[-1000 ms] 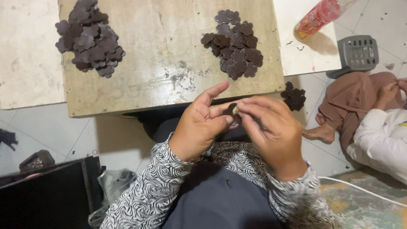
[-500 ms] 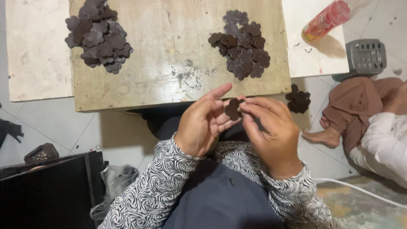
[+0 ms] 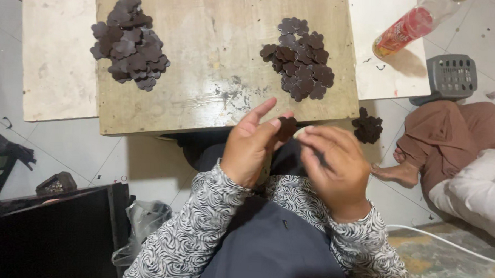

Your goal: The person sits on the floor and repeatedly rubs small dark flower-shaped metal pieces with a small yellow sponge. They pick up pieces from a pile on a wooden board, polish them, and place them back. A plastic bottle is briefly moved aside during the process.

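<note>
Your left hand (image 3: 251, 147) and right hand (image 3: 334, 169) sit close together just below the front edge of the wooden board (image 3: 217, 72), over your lap. Left thumb + fingers pinch a small dark brown flower-shaped piece (image 3: 286, 128), held upright between the two hands; index finger sticks up straight, not on the piece. Right hand's fingers are curled in and bunched, tips meeting at the piece's right side, looks like a pinch on it too, but the contact is partly hidden by the knuckles.

On the board: one pile of same brown pieces (image 3: 129, 41) near the back left corner, a second pile (image 3: 301, 57) toward the right edge, well apart from each other. Scuffed, scratched patch on the board near front middle.

Off the board's front right corner, a smaller heap (image 3: 367, 127) of the same pieces lies on the tiled floor.

Pale slab (image 3: 52, 66) butts the board's left edge. Another pale slab to the right carries a lying plastic bottle w/ red label (image 3: 407, 29). Grey plastic basket (image 3: 452, 77) just beside that. Another person's bare foot (image 3: 394, 172) and brown trouser leg at the right side, apart from your hands.
</note>
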